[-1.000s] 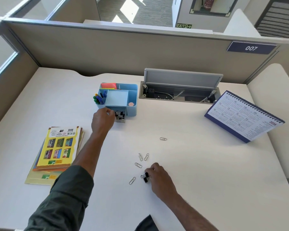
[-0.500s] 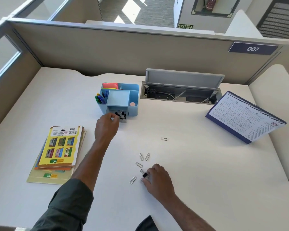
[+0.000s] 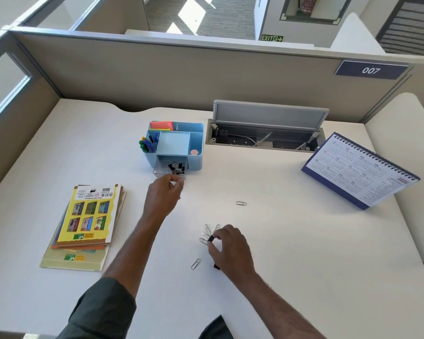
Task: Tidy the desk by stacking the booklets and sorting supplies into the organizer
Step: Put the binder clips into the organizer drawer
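Paper clips remain loose on the counter in the near centre: one single clip lies nearest the person, a small cluster sits just beyond it, and one more stray clip lies well apart toward the right. The right hand rests at the cluster, its fingers curled and pinching a small black binder clip; whether it also touches a paper clip cannot be told. To the left, the booklets lie in one stack, slightly fanned at the edges, so that part of the task appears done. Farther out, the left hand hangs just in front of the organizer, fingers loosely curled; whether it holds anything cannot be told. The clear drawer at the organizer's base stands pulled out and contains several black binder clips. The upper compartments hold markers and coloured sticky notes. Judgement: the task is well advanced; what is left is the binder clip in the right hand, the scattered paper clips, and closing the drawer. A desk calendar stands at the far right.
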